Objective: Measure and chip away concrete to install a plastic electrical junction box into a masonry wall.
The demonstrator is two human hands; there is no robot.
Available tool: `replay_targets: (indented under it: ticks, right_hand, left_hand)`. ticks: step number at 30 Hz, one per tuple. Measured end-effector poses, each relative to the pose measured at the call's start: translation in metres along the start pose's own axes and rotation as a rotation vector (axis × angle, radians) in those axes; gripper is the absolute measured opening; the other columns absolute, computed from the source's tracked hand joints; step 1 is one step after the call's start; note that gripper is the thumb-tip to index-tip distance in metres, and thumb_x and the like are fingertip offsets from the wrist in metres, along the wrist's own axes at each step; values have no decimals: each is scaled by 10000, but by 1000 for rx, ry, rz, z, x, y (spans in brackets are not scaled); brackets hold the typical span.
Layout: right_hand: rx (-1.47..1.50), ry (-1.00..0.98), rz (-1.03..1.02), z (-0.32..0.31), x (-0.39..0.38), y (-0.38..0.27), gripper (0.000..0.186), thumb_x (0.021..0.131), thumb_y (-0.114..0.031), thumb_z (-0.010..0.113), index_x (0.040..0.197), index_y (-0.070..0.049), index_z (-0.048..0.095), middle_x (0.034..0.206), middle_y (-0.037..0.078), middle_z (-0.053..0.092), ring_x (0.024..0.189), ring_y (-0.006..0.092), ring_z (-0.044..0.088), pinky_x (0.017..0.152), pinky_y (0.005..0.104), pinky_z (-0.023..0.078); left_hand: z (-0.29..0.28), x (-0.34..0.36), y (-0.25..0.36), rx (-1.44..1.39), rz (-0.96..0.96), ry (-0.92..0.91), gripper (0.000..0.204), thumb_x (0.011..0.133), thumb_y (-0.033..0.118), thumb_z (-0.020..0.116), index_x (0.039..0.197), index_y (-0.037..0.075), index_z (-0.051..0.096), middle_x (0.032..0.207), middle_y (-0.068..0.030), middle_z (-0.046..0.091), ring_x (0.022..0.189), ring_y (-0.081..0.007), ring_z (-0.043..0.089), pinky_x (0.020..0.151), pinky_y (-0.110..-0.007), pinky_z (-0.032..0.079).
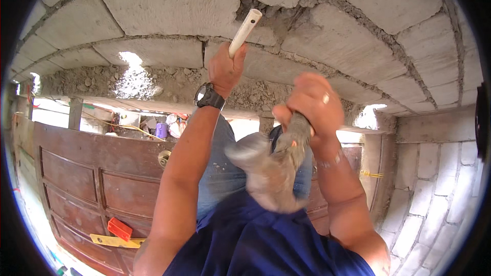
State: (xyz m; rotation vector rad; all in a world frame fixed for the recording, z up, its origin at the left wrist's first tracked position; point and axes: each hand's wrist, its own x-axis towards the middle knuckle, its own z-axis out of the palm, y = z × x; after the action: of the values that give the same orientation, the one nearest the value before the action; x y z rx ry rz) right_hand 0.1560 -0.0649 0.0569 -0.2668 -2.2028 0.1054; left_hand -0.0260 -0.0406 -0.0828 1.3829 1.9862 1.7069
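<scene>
My left hand (225,69) is closed round a white plastic pipe (245,31), which has a small dark hole near its far end. That end points up at a broken hollow (271,16) in the grey block wall. My right hand (316,103), with a ring on one finger, grips a hammer (273,168) by its dark handle. The hammer is smeared by motion, so the exact form of its pale grey-brown head is unclear. Its head hangs in front of my blue shirt, apart from the pipe.
The block wall (169,5) with rough mortar joints spans the far side. Below me lies a brown panelled door (71,166) with a round knob (164,158). A red plastic piece (119,229) and a yellow strip (110,240) rest on it. Another block wall (424,189) stands right.
</scene>
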Motion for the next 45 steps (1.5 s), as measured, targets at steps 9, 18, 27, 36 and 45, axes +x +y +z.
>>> replay_targets:
  ticks: [9,18,27,36,45]
  right_hand:
    - [-116,-50,373,-10,-2,-12,238,681,-102,753,869,-48,616,715,139,610,659,362,588,604,372,479]
    - [-190,-114,507,9,-7,20,171,720,-108,700,833,-42,590,724,158,604,677,355,604,580,363,471]
    - [-57,-269,815,-31,-152,-29,160,729,-128,662,826,-34,578,721,186,595,682,371,600,604,412,481]
    - [-215,-398,1193,-26,-274,-26,198,774,-199,678,770,-28,578,699,221,605,681,410,610,585,442,474]
    - [-269,-398,960,-17,-289,-17,161,722,-172,685,760,-64,571,686,166,613,655,364,618,591,441,483]
  left_hand:
    - [-12,-2,15,164,73,27,496,884,530,571,807,40,557,603,-173,567,565,-396,582,486,-448,441]
    - [-17,1,6,211,130,-6,485,899,498,559,790,26,555,619,-214,576,610,-430,585,516,-471,447]
    - [-57,-40,37,-216,-394,-239,527,945,525,481,691,65,508,542,9,432,433,-85,369,401,-260,300]
    - [-79,-94,11,253,-160,-240,537,934,488,503,801,-29,563,629,-185,551,579,-315,538,545,-420,406]
    - [-79,-147,-10,546,-295,-366,529,921,525,485,875,13,610,703,-252,608,686,-451,602,594,-504,444]
